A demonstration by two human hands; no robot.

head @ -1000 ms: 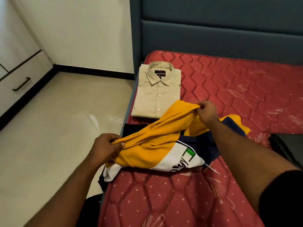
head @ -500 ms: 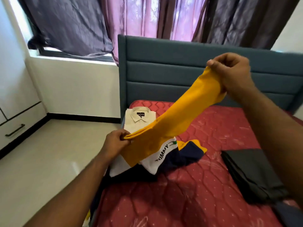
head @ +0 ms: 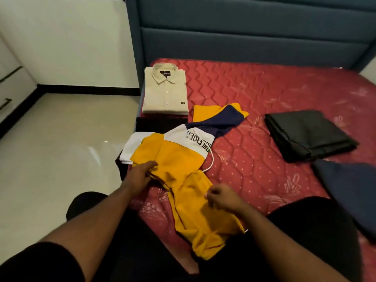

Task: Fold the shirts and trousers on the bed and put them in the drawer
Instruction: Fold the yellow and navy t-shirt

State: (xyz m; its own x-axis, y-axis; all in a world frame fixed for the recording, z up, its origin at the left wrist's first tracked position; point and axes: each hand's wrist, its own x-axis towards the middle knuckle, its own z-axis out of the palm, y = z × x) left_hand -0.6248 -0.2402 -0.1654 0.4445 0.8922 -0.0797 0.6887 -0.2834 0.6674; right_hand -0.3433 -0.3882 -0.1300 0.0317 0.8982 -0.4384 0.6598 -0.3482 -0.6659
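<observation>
**Desk:** What lies at the centre of the frame?

**Photographer:** A yellow, white and navy hooded top [head: 183,159] spread across the near left part of a red quilted mattress [head: 254,159]. Its yellow body runs toward the person at the near edge, the white band with black lettering sits further out, and the navy and yellow section trails to the far right. A white drawstring [head: 211,161] loops off its right side.

**Desk:** And the hands?

**Photographer:** The left hand [head: 140,176] rests on the yellow cloth at the garment's left edge; its fingers reach forward onto a fold, but whether they grip it or only press it I cannot tell. The right hand [head: 221,197] is curled, its fingers pinching the yellow fabric at the garment's right edge, nearer the person.

**Desk:** What surrounds it?

**Photographer:** Just beyond the top, at the mattress's far left corner, a beige collared shirt [head: 165,92] lies folded and buttoned. Between the two, a black garment [head: 160,124] lies flat, partly under the hooded top. To the right, well apart, sits a folded dark grey garment [head: 307,135], and nearer, at the right edge, a dark navy cloth [head: 350,190]. A blue padded headboard [head: 244,37] stands at the far end. Left of the bed is pale glossy floor [head: 61,149], with white cabinet drawers [head: 12,86] at the far left edge.
</observation>
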